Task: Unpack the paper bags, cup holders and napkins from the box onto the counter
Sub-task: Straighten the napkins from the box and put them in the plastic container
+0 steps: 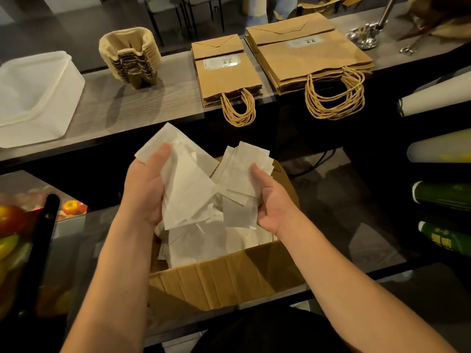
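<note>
Fingers [163,151] of both hands around thin, crumpled white napkins [193,189].

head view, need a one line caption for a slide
Both hands, left hand and right hand, lift napkins from the box; paper bags and cup holders sit on the counter.

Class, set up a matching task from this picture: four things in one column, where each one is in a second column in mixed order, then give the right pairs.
Things:
1. cup holders
2. napkins
3. large paper bags
4. plastic tub

Places:
A. counter, far left
B. counter, right of the small paper bags
C. in both hands, above the box
D. counter, stacked between tub and bags

Pairs: 1-D, 2-C, 3-B, 4-A
</note>
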A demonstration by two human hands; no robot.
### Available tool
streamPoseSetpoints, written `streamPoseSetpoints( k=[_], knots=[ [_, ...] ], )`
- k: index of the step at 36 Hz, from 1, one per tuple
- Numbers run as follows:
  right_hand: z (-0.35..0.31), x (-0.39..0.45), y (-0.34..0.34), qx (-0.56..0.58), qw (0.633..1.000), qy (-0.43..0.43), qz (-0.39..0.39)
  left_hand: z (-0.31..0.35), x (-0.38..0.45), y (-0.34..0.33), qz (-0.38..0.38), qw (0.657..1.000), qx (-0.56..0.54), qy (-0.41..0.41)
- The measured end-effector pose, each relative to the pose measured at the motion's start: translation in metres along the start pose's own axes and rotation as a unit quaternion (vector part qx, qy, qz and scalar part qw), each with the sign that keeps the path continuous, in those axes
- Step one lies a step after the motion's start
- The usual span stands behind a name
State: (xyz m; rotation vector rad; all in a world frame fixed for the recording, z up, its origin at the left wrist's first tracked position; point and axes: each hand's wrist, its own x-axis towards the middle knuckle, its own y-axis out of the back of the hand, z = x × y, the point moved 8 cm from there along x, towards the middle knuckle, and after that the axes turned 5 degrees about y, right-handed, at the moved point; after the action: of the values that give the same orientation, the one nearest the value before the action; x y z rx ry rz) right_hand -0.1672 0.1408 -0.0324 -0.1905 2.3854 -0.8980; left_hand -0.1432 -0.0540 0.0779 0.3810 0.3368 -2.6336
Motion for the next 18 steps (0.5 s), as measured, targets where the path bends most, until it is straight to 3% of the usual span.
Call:
streamPoseSetpoints(
  k=[3,5,8,10,13,18],
  knots=[
    [0.003,-0.001,-0.006,-0.054,0.998,-0.011,-0.008,0.003,0.000,-0.015,-0.021,0.999,0.037,-0.010],
    [0.008,-0.001,-0.012,-0.084,0.996,-0.016,-0.011,0.004,0.002,-0.031,-0.035,0.991,0.124,-0.031],
    [0.010,-0.004,-0.022,-0.100,0.994,-0.013,-0.048,0.004,0.002,-0.056,-0.060,0.938,0.328,-0.091],
    [0.007,-0.008,-0.027,-0.082,0.994,-0.015,-0.068,0.001,0.004,-0.062,-0.064,0.904,0.409,-0.112],
    [0.002,-0.012,-0.029,-0.061,0.994,-0.008,-0.086,0.000,0.006,-0.062,-0.057,0.883,0.446,-0.137],
    [-0.001,-0.016,-0.029,-0.063,0.993,-0.011,-0.102,0.007,0.001,-0.063,-0.040,0.880,0.442,-0.172]
  ],
)
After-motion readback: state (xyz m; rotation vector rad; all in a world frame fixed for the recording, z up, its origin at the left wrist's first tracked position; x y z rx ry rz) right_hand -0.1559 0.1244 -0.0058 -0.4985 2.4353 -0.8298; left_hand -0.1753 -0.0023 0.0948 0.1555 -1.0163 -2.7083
